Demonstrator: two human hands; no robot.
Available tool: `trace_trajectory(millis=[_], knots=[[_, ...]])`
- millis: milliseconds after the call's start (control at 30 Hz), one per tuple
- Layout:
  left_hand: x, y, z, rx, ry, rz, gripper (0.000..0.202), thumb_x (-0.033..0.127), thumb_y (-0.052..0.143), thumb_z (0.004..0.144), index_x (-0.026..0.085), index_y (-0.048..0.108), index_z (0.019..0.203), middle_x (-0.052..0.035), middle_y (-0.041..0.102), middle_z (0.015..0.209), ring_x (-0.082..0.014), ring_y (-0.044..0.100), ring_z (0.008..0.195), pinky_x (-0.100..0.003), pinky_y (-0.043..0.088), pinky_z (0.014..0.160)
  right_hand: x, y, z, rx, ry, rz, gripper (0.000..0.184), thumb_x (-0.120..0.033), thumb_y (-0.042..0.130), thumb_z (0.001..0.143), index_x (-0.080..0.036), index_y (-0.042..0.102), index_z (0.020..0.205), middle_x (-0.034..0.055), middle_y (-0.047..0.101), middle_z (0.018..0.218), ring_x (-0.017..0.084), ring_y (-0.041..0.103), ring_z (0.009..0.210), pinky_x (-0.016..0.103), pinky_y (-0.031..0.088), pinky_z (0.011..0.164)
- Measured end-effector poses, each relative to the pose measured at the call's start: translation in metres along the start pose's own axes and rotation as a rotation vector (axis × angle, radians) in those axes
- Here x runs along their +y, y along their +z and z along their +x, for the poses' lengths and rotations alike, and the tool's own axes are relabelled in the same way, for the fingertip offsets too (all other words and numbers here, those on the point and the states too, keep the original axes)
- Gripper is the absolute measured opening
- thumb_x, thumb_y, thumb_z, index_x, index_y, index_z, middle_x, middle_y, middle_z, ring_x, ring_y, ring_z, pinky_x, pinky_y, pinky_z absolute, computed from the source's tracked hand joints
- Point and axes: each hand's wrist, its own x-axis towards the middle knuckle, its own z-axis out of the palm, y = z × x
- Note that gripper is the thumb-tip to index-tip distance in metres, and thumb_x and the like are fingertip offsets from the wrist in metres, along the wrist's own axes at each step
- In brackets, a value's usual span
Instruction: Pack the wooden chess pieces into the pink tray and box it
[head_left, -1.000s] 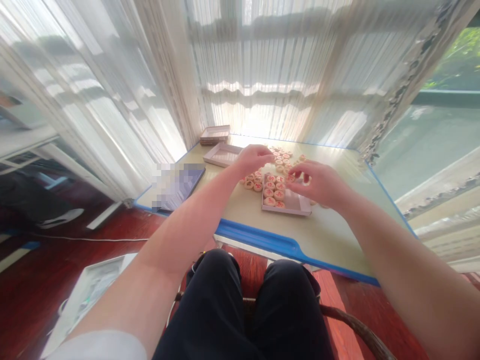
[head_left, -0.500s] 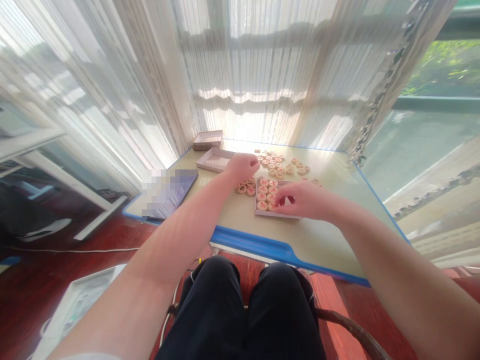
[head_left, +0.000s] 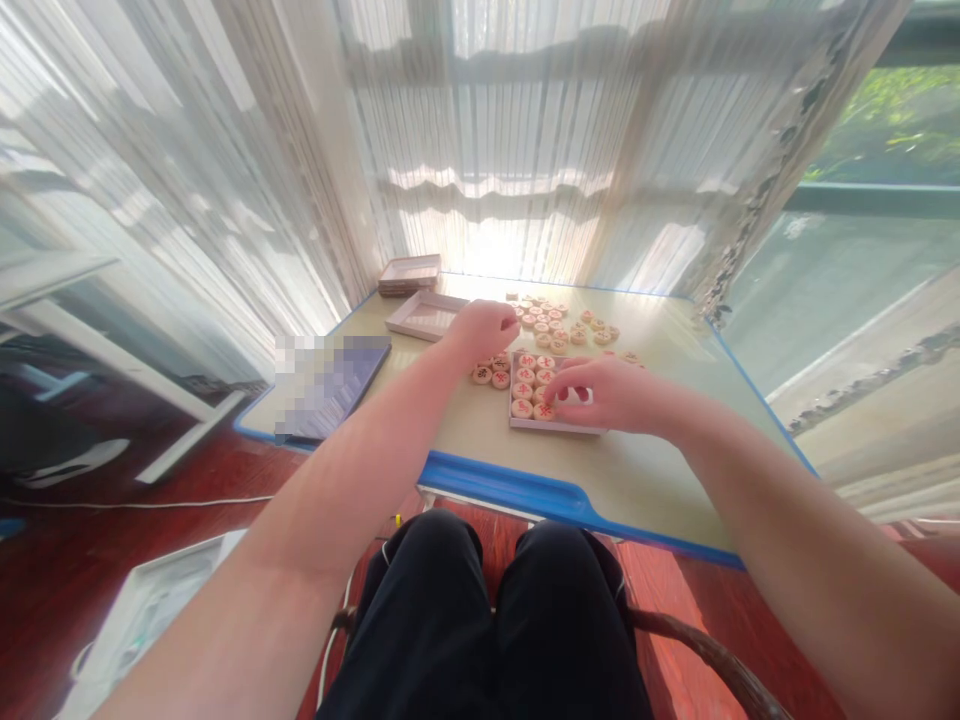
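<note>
My right hand (head_left: 600, 393) reaches over a shallow box (head_left: 559, 427), thumb and fingertips curled on a round wooden xiangqi piece (head_left: 544, 412) in its near row. More pieces with red characters (head_left: 523, 392) lie in rows in the box's left part; my hand covers much of the rest. My left hand (head_left: 486, 330) is closed and held above the table, left of the loose pieces. Whatever its fingers hold is hidden. Below it, a small cluster of pieces with dark and red characters (head_left: 491, 376) sits just left of the box.
Loose pieces (head_left: 547, 318) spread behind the box, with more (head_left: 592, 330) to their right. An open box tray (head_left: 424, 316) and a stack of boxes (head_left: 409, 272) stand at the back left. A dark flat folder-like object (head_left: 352, 380) lies on the table's left. Blue edging (head_left: 502, 485) borders the table (head_left: 660, 480).
My right fingers have shifted slightly on the piece at the box's near row. The left hand stays closed in nearly the same place. The view has tilted a little.
</note>
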Motion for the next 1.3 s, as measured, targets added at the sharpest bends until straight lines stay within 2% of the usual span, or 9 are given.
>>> trace_trajectory(millis=[167,333,567,767,900,1100,1300], knots=[[0.002,0.001,-0.001,-0.034,0.012,0.029,0.027,0.031,0.046,0.078,0.017,0.064,0.064,-0.0044,0.062,0.063,-0.0165,0.051,0.060,-0.029,0.035,0.059,0.005,0.003,0.001,0.057,-0.007,-0.011,0.016,-0.025,0.059,0.072,-0.023,0.070,0.084,0.0012,0.064,0.086,0.013,0.054,0.069,0.025,0.041,0.066],[0.004,0.000,-0.002,-0.042,0.022,0.031,0.028,0.031,0.044,0.078,0.017,0.061,0.061,-0.0041,0.061,0.061,-0.0162,0.049,0.059,-0.029,0.033,0.057,0.010,0.005,0.004,0.091,0.070,0.005,0.021,-0.034,0.057,0.077,-0.023,0.069,0.091,0.0022,0.064,0.086,0.013,0.055,0.069,0.026,0.041,0.065],[0.004,-0.002,-0.002,-0.040,0.031,0.051,0.028,0.032,0.044,0.078,0.017,0.058,0.058,-0.0039,0.058,0.058,-0.0159,0.047,0.057,-0.029,0.031,0.055,0.013,0.007,0.005,0.097,0.069,0.000,0.017,-0.034,0.057,0.076,-0.025,0.069,0.086,0.0004,0.066,0.084,0.013,0.055,0.069,0.026,0.041,0.066],[0.005,-0.002,-0.002,-0.056,0.025,0.064,0.028,0.032,0.045,0.078,0.017,0.059,0.058,-0.0043,0.058,0.058,-0.0157,0.046,0.056,-0.029,0.029,0.053,0.014,0.006,0.004,0.086,0.141,-0.026,0.015,-0.031,0.059,0.073,-0.025,0.069,0.083,-0.0009,0.066,0.076,0.013,0.054,0.064,0.026,0.040,0.062],[0.005,-0.003,-0.001,-0.048,0.031,0.059,0.030,0.033,0.045,0.079,0.017,0.060,0.059,-0.0045,0.059,0.059,-0.0161,0.047,0.057,-0.029,0.031,0.055,0.015,0.007,0.005,0.107,0.102,-0.027,0.015,-0.033,0.060,0.074,-0.024,0.068,0.081,-0.0003,0.065,0.074,0.013,0.054,0.065,0.026,0.040,0.063],[0.006,-0.003,-0.003,-0.066,0.018,0.044,0.029,0.032,0.045,0.078,0.017,0.060,0.059,-0.0040,0.059,0.059,-0.0154,0.047,0.057,-0.029,0.031,0.054,0.016,0.010,0.006,0.115,0.021,-0.029,0.019,-0.032,0.056,0.078,-0.025,0.070,0.088,0.0020,0.065,0.089,0.013,0.055,0.068,0.025,0.041,0.063],[0.005,-0.003,-0.002,-0.061,0.028,0.059,0.029,0.032,0.045,0.079,0.017,0.060,0.059,-0.0050,0.059,0.059,-0.0164,0.048,0.058,-0.030,0.031,0.055,0.018,0.011,0.007,0.110,0.007,-0.027,0.022,-0.031,0.054,0.080,-0.025,0.071,0.092,0.0032,0.065,0.093,0.013,0.056,0.069,0.026,0.041,0.065]])
